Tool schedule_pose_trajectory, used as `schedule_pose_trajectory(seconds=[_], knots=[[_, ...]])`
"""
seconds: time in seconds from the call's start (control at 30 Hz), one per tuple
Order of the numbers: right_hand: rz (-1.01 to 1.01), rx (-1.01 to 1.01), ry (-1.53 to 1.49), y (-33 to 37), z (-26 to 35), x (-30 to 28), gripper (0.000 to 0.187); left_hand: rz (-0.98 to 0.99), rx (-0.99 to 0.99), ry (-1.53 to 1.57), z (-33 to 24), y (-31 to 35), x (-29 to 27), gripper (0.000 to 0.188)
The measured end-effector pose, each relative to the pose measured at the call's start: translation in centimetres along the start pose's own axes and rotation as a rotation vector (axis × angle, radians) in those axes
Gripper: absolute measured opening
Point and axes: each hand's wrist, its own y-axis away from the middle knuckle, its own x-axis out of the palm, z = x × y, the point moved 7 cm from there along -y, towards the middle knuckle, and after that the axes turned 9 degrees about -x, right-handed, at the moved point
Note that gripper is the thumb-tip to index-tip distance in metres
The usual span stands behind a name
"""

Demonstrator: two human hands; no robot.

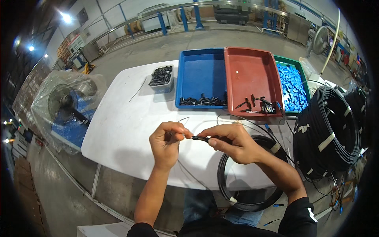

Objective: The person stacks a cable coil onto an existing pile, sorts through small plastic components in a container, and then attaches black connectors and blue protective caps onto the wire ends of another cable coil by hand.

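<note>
Above the white table, my right hand (239, 146) grips a slim black cable connector (200, 138) between thumb and fingers. Its pale tip points left toward my left hand (166, 144). The thumb and fingers of that hand are pinched together at the tip; whatever small thing they hold is too small to make out. A coil of black cable (224, 173) hangs over the table's near edge below my right hand, bound with pale tape.
Behind my hands stand a blue tray (203, 79) and a red tray (252, 75) with black connector parts, a green tray (302, 69) of blue pieces, and a clear tub (161, 87). Large cable coils (325, 134) rise on the right. A plastic-wrapped fan (63, 100) stands left.
</note>
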Motion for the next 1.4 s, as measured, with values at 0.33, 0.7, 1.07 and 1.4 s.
schedule_pose_trajectory(seconds=[0.33, 0.7, 1.07, 1.4], knots=[[-0.028, -0.308, 0.115, 1.0, 4.3, 2.6, 0.027, -0.029, 0.141, -0.159, -3.5, 4.1, 0.8, 0.005], [-0.028, -0.305, 0.16, 1.4, 6.0, 3.1, 0.027, -0.05, 0.13, -0.049, -4.5, 4.5, 0.7, 0.008], [-0.01, -0.344, 0.24, 1.6, 6.6, 3.6, 0.029, -0.05, 0.081, -0.064, -4.3, 4.9, 0.6, 0.006], [0.054, -0.258, 0.355, 1.8, 7.8, 3.9, 0.026, -0.041, 0.173, -0.286, -5.8, 5.4, 0.7, 0.011]])
